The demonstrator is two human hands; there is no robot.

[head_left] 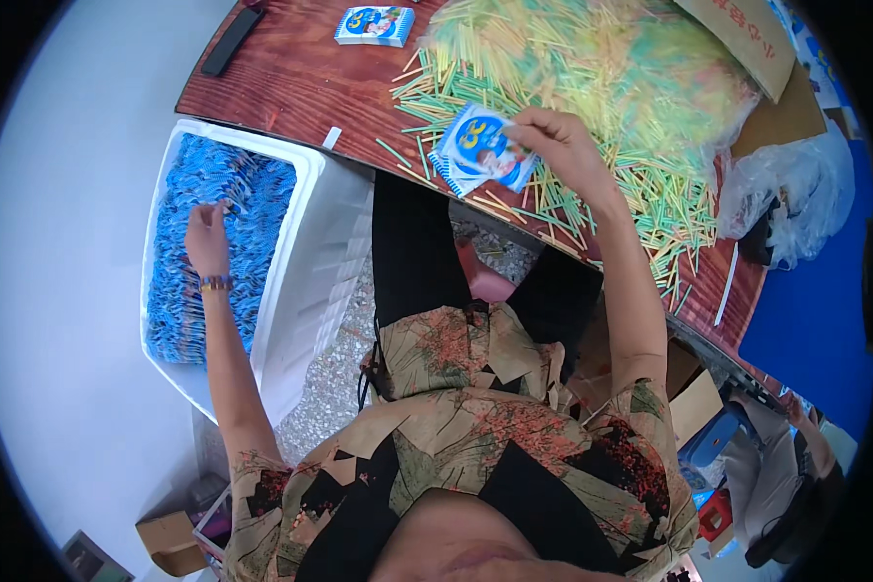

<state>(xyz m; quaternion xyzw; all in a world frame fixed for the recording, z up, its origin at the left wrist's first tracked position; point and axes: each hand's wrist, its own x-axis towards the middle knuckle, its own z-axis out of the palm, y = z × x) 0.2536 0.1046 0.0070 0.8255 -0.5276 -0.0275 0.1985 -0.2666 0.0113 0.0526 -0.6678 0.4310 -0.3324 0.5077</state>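
Note:
My right hand [565,155] pinches a few blue-and-white flat packets [486,145], fanned a little over one another, above the near edge of the table. Right beside and beneath them lie many short, thin yellow and green sticks [650,209], loose on the wood. My left hand [207,241] reaches into a white foam box [310,223] on the left. Its fingers are drawn together at the tops of tightly packed rows of blue packets [179,301]. What sits between those fingertips, if anything, is too small to make out.
A large clear bag [592,68] of the same sticks covers the far table [301,78]. Farther left are a stack of packets [374,26] and a dark oblong object [233,42]. A cardboard box [747,48] and crumpled plastic bag [795,194] stand right. Another person [776,475] is at lower right.

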